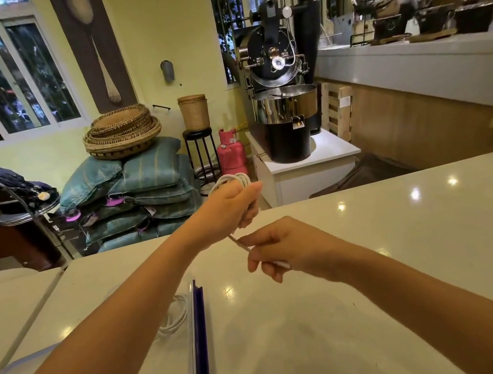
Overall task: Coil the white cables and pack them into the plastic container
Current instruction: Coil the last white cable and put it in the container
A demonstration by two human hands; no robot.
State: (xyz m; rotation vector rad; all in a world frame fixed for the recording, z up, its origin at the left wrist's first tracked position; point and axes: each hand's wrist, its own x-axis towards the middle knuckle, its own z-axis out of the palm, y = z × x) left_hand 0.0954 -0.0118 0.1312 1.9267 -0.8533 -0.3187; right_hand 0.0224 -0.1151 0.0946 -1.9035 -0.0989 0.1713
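My left hand (pixel 231 204) grips a coil of white cable (pixel 237 179) whose loops stick out above the fist, raised over the far edge of the white counter (pixel 383 261). A short free end of that cable runs down to my right hand (pixel 286 250), which pinches it near the plug. The clear plastic container (pixel 196 337) with a dark blue clip edge stands on the counter under my left forearm. Inside it lies another coiled white cable (pixel 173 318), partly hidden by my arm.
A translucent lid (pixel 17 369) lies at the lower left of the counter. Beyond the counter stand a coffee roaster (pixel 281 81), a pink gas cylinder (pixel 231 153), stacked sacks (pixel 139 186) with woven baskets on top, and a chair with clothes at the left.
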